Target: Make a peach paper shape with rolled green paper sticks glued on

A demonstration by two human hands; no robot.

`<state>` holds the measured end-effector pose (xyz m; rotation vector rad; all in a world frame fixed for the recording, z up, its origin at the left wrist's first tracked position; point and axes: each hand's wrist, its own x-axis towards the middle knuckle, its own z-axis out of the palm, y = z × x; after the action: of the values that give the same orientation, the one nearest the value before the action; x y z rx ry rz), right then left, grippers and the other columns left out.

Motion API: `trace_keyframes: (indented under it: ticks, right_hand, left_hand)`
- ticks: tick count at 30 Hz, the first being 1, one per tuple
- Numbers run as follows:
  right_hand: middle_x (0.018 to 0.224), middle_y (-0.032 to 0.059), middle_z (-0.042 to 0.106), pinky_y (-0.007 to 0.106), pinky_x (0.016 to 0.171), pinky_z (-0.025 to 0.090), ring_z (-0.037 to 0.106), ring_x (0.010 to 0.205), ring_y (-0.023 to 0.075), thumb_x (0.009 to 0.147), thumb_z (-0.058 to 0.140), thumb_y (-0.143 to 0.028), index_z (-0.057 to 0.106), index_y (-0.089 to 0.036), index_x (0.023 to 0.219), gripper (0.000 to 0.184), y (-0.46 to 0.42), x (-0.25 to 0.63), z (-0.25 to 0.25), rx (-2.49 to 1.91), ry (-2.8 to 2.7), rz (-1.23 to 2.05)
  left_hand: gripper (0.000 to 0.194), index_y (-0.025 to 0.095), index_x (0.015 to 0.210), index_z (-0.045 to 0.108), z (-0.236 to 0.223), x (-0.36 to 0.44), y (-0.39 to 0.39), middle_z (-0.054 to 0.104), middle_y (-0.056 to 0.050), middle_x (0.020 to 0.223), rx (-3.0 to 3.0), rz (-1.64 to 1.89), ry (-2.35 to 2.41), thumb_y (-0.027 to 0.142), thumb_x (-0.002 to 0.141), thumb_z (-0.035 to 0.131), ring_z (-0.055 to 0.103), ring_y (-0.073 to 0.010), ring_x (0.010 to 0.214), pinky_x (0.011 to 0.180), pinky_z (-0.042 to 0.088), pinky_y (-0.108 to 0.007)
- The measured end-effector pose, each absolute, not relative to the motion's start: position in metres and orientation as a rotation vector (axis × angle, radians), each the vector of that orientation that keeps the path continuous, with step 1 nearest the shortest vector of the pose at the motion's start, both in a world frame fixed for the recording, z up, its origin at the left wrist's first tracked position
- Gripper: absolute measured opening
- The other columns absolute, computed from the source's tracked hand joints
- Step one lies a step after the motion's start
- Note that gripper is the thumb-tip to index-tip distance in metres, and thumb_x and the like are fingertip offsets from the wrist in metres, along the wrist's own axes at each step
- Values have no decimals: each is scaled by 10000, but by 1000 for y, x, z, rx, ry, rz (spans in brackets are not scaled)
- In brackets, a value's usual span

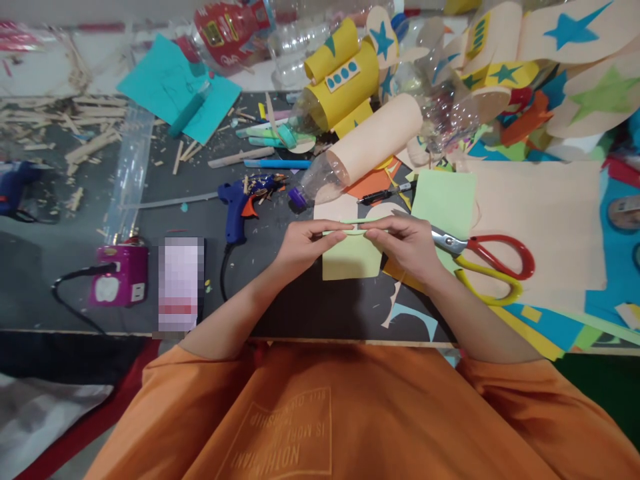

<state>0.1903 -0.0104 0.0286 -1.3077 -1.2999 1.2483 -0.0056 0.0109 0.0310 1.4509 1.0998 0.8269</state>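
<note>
Straight ahead of the orange shirt (300, 407), the left hand (303, 243) and the right hand (411, 247) meet almost tip to tip over the dark table (295, 303), the thin pale green paper strip (356, 233) pinched between them. Each thumb and forefinger is nearly closed on one end (the remaining fingers are mostly hidden, so I cannot tell how they curl). The strip's long axis runs from nine o'clock to three, in line with the forefingers, and neither hand is clearly nearer to its middle. A pale green sheet (353, 261) shows at six o'clock, just below the strip; whether the two are joined I cannot tell. Taking the strip as the dial's centre, the scissors (453, 241) lie at three o'clock, just beside the right hand, handles pointing outward. The peach-wrapped bottle (383, 140) lies at twelve, slanting from about eight to two, its purple cap (298, 197) nearer the left hand. Farther out, toward nine, lies the blue glue gun (235, 212).
</note>
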Motion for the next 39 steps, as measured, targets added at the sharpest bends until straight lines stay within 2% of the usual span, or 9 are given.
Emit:
trace_keyframes:
  ticks: [8, 12, 16, 20, 27, 36, 39]
  right_hand:
    - [654, 5, 708, 264, 518, 387, 516, 561, 119, 707, 768, -364, 802, -252, 787, 141, -7, 197, 22, -1319, -1300, 1227]
    - [675, 8, 725, 273, 536, 423, 555, 578, 128, 706, 771, -374, 801, -255, 784, 146, -7, 197, 24, -1311, -1310, 1208]
    - [760, 16, 764, 293, 592, 476, 621, 641, 150, 735, 751, -378, 800, -271, 790, 130, -8, 193, 28, -1278, -1381, 1252]
    - [787, 18, 772, 291, 597, 480, 637, 661, 155, 725, 765, -380, 789, -268, 782, 127, -8, 190, 29, -1250, -1401, 1241]
    - [720, 20, 744, 273, 506, 404, 528, 539, 118, 726, 765, -408, 775, -248, 734, 161, -9, 188, 31, -1288, -1412, 1206]
    - [668, 12, 734, 253, 468, 363, 470, 487, 97, 731, 761, -421, 771, -226, 723, 196, -10, 188, 27, -1285, -1420, 1135]
    - [661, 7, 728, 251, 476, 375, 490, 503, 101, 730, 764, -392, 766, -227, 719, 165, -9, 188, 27, -1265, -1411, 1116]
  left_hand:
    - [376, 209, 911, 800, 35, -9, 17, 785, -65, 956, 1449, 751, 1106, 538, 773, 684, 727, -223, 909, 810, 558, -273]
    - [400, 200, 912, 799, 36, -9, 17, 786, -71, 901, 1411, 711, 1051, 554, 776, 672, 723, -225, 907, 812, 557, -279]
    - [380, 210, 860, 801, 33, -6, 15, 788, -55, 854, 1387, 681, 1056, 554, 714, 731, 728, -223, 847, 752, 566, -283]
    - [310, 219, 845, 800, 29, -5, 12, 790, -56, 886, 1474, 718, 1072, 505, 759, 713, 733, -218, 899, 802, 557, -271]
    - [248, 210, 873, 797, 28, -7, 13, 788, -61, 935, 1498, 701, 1030, 419, 799, 686, 732, -212, 949, 859, 551, -259]
    - [212, 206, 876, 801, 31, -6, 15, 784, -52, 963, 1415, 683, 1001, 368, 789, 696, 728, -221, 987, 907, 549, -277]
    - [223, 204, 882, 802, 33, -6, 15, 783, -55, 966, 1387, 680, 1012, 376, 775, 709, 726, -225, 991, 899, 552, -280]
